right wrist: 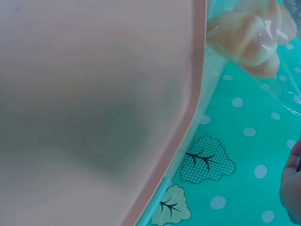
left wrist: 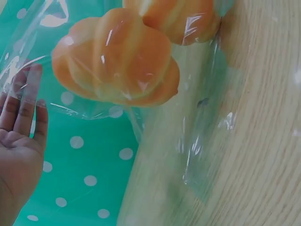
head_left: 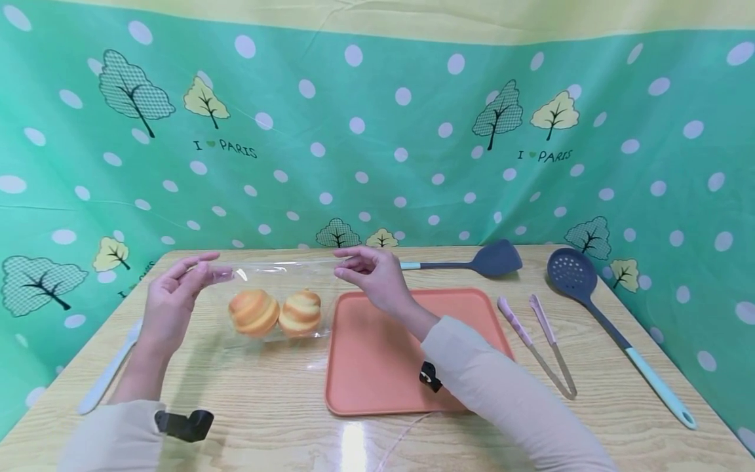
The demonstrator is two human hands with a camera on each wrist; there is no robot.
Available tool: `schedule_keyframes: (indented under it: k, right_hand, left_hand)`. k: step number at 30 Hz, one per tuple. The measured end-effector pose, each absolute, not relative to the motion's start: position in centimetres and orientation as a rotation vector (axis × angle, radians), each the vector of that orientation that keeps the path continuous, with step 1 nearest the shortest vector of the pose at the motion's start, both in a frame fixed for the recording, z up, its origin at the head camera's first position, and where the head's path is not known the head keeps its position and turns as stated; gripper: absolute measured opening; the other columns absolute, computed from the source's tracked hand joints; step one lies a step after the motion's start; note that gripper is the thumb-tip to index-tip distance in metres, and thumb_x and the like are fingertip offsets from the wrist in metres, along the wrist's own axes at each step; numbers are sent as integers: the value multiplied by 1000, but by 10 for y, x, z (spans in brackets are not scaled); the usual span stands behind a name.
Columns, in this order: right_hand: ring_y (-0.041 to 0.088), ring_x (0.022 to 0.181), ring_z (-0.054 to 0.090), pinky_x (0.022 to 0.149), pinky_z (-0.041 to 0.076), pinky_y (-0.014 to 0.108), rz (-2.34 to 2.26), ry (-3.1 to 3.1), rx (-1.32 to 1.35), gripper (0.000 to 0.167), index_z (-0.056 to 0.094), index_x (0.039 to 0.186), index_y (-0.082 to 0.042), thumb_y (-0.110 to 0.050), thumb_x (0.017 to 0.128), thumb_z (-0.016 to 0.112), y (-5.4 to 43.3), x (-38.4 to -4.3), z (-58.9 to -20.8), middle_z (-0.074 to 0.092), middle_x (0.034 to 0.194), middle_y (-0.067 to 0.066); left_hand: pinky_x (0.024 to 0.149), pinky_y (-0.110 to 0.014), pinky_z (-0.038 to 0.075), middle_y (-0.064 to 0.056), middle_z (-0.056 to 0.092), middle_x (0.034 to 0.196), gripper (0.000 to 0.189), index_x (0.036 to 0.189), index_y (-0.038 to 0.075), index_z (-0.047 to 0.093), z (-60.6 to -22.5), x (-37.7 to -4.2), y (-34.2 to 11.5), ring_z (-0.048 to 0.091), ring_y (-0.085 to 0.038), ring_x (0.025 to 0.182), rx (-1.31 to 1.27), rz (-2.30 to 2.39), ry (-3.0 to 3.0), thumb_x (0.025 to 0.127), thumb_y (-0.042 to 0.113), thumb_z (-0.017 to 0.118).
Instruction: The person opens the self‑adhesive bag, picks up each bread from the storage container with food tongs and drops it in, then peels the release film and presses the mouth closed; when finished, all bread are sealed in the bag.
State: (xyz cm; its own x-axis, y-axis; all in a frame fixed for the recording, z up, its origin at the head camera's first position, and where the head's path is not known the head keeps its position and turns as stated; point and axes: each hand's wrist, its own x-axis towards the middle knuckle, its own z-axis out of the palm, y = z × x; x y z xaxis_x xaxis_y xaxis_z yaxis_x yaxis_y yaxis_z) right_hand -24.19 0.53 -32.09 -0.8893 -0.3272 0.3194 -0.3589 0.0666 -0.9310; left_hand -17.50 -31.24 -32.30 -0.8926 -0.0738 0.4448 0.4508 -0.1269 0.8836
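Note:
A clear plastic bag (head_left: 277, 267) with two striped golden bread rolls (head_left: 253, 313) in it hangs over the left half of the table. My left hand (head_left: 168, 305) pinches its upper left corner between thumb and fingers. At the upper right corner my right hand (head_left: 380, 278) pinches the film, its forearm crossing above the pink tray (head_left: 386, 354). The left wrist view shows one roll (left wrist: 117, 56) large through the shiny film, with fingers of the left hand (left wrist: 21, 136) beside it. Only a sliver of the right hand (right wrist: 291, 188) appears in the right wrist view.
Behind the tray lies a dark spatula (head_left: 495, 259). Tongs (head_left: 551, 341) and a slotted skimmer (head_left: 610, 321) with a pale blue handle lie to its right. A light blue-white utensil (head_left: 112, 370) is by the left arm. A green dotted cloth (head_left: 377, 131) hangs behind the table.

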Motion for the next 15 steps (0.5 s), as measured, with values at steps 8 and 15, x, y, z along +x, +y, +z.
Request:
schedule_keyframes:
  k: [8, 15]
  right_hand:
    - [16, 82, 69, 73, 57, 26, 1957, -2304, 800, 28, 73, 118, -4, -5, 90, 78, 11, -240, -320, 76, 96, 8]
    - [12, 93, 65, 84, 55, 31, 1791, -2425, 902, 28, 73, 121, -11, -16, 93, 76, 18, -237, -306, 73, 97, -2]
  left_hand:
    - [88, -19, 54, -4, 77, 87, 18, 104, -5, 72, -322, -177, -300, 75, -12, 77, -272, -2007, -1743, 104, 5, 57]
    - [79, -22, 58, -6, 75, 78, 19, 102, -13, 71, -313, -181, -283, 73, -13, 66, -227, -1951, -1658, 102, 3, 60]
